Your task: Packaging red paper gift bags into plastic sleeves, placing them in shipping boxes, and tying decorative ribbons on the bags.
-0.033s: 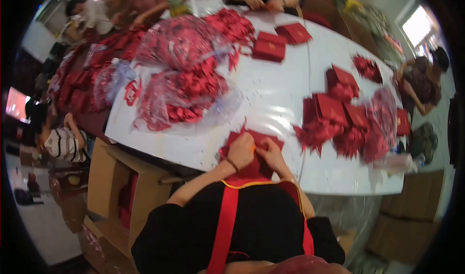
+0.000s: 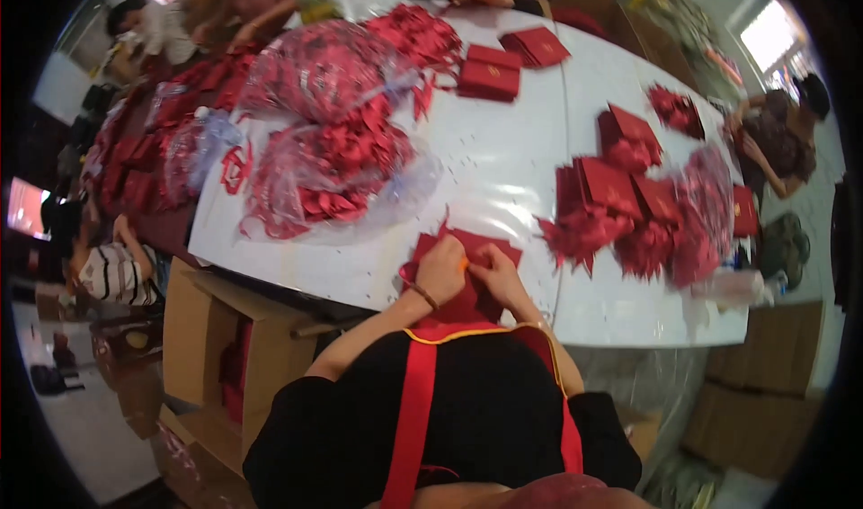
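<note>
In front of me at the table edge lies a dark red folded piece, perhaps a bag or box [image 2: 481,304], partly covered by my hands. My left hand [image 2: 440,272] is closed over it, with a small orange thing [image 2: 464,263] showing at its fingertips; its kind is too small to tell. Close beside it, my right hand [image 2: 497,273] has its fingers bent together on the red piece. What those fingers pinch is hidden. A thin red ribbon end [image 2: 444,219] sticks up beyond the left hand.
Clear plastic bags of red ribbons [image 2: 328,172] cover the left of the white table [image 2: 490,163]. Red boxes with ribbons [image 2: 602,190] stand at right, and more red boxes [image 2: 490,73] lie farther back. An open cardboard box [image 2: 202,338] sits at lower left. Several people work around.
The whole view has shifted a little, with the table sitting slightly higher and more to the left in it. Both hands stay close together over the red piece, in nearly the same pose.
</note>
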The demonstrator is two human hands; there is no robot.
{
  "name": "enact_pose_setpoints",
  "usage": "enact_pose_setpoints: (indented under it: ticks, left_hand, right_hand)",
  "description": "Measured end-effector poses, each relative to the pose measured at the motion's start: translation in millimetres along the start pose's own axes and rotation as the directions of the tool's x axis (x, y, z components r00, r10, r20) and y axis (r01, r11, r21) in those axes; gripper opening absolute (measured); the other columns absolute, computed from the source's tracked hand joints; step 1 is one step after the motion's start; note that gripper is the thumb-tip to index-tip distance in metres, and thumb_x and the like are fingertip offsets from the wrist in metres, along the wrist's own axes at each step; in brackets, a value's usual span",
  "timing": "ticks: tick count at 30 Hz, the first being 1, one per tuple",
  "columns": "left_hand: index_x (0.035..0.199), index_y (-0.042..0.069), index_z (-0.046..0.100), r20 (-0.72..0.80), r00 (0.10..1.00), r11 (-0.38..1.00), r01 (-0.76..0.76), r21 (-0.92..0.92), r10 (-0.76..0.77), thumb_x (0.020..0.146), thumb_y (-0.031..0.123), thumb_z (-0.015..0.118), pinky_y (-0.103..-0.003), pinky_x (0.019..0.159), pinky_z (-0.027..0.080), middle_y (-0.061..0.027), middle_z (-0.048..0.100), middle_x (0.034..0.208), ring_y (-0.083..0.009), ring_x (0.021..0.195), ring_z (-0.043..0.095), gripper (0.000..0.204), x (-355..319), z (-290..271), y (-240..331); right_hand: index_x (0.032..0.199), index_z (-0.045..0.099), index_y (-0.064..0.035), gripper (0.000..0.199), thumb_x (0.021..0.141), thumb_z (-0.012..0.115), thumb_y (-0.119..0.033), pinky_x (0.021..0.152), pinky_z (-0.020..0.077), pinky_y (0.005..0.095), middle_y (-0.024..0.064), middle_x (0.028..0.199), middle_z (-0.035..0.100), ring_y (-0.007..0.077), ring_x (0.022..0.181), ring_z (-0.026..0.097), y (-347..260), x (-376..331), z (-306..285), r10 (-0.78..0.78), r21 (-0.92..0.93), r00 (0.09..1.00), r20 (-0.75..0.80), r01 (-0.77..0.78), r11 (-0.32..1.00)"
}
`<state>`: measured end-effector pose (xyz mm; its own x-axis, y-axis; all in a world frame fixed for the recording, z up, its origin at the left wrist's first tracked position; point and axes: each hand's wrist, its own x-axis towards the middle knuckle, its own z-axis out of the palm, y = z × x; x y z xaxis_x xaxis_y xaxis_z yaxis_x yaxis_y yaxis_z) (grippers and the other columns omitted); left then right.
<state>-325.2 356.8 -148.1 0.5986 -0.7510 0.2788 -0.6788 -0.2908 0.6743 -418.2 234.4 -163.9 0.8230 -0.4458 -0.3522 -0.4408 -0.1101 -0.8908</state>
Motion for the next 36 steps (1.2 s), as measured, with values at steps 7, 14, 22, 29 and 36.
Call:
enact_pose_setpoints:
  ticks: [7, 14, 22, 29, 36]
  left_hand:
    - [0.077, 0.002, 0.047, 0.024, 0.999, 0.998, 0.036, -0.055, -0.035, 0.072, 0.003, 0.054, -0.04, 0.059, 0.043, -0.0141, 0.048, 0.08, -0.0345, 0.071, 0.053, 0.008, 5, -3, 9]
    - [0.081, 0.002, 0.047, 0.042, 0.999, 1.0, -0.021, 0.016, 0.021, 0.071, 0.005, 0.052, -0.04, 0.06, 0.045, -0.0132, 0.046, 0.083, -0.0328, 0.073, 0.053, 0.011, -3, -1, 11]
    - [0.079, 0.003, 0.047, -0.002, 1.0, 0.995, 0.003, 0.097, -0.003, 0.072, 0.008, 0.051, -0.041, 0.054, 0.044, -0.0132, 0.047, 0.08, -0.0324, 0.07, 0.053, 0.01, 3, -7, 1]
    - [0.078, 0.001, 0.048, -0.003, 1.0, 0.989, -0.016, 0.148, 0.017, 0.071, 0.008, 0.053, -0.039, 0.062, 0.043, -0.013, 0.048, 0.081, -0.0315, 0.071, 0.051, 0.011, -2, -6, 14]
    - [0.083, 0.007, 0.054, -0.046, 0.983, 0.939, -0.157, 0.307, 0.179, 0.075, 0.013, 0.051, -0.035, 0.072, 0.034, -0.0067, 0.05, 0.093, -0.0222, 0.083, 0.047, 0.011, -14, -7, 12]
  right_hand:
    - [0.083, 0.046, -0.0065, 0.015, 0.077, 0.058, 0.0, 0.045, 0.034, 0.0193, -0.0013, 0.063, 0.048, 0.005, 0.052, 0.043, 0, -3, -4, -0.038, 0.237, 0.996, 0.076, 0.019, 0.971]
    - [0.082, 0.049, -0.0036, 0.014, 0.074, 0.061, -0.001, 0.054, 0.0395, 0.0205, 0.0006, 0.067, 0.052, 0.0068, 0.061, 0.049, -9, -13, -4, 0.045, 0.275, 0.997, 0.07, -0.063, 0.959]
    - [0.09, 0.056, 0.0, 0.02, 0.075, 0.062, -0.012, 0.06, 0.0432, 0.0269, 0.009, 0.073, 0.059, 0.0145, 0.064, 0.053, -36, -6, -2, -0.114, -0.172, 0.992, -0.054, 0.103, 0.98]
    - [0.083, 0.055, -0.0025, 0.012, 0.074, 0.063, -0.005, 0.051, 0.0374, 0.0213, -0.0012, 0.064, 0.052, 0.0055, 0.058, 0.046, -13, -11, 0, -0.058, -0.038, 0.998, -0.003, 0.058, 0.998]
    - [0.09, 0.056, -0.0023, 0.014, 0.077, 0.061, -0.007, 0.054, 0.0398, 0.0212, -0.001, 0.07, 0.055, 0.0062, 0.063, 0.048, -2, -8, -4, -0.173, 0.025, 0.984, 0.037, 0.172, 0.985]
